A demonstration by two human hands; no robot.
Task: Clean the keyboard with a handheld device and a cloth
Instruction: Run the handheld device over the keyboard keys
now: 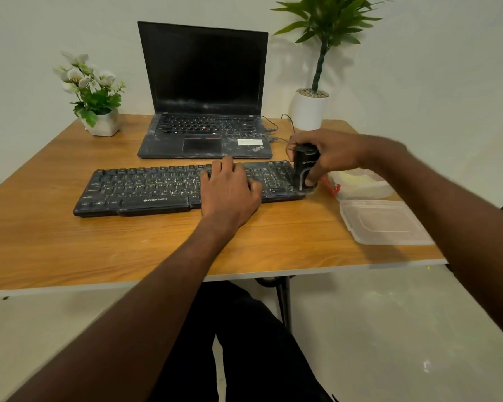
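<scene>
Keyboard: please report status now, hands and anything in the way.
Left hand flat on keyboard, steadying. Right hand grips device upright at keyboard's right end. Tub and lid just right, apart.

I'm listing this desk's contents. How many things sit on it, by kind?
Potted plants: 2 (flower pot, white pot)
Computers: 1 (laptop)
Keyboards: 1 (keyboard)
Handheld devices: 1 (black device)
Plastic containers: 1 (tub)
Lids: 1 (lid)
Total: 7
</scene>
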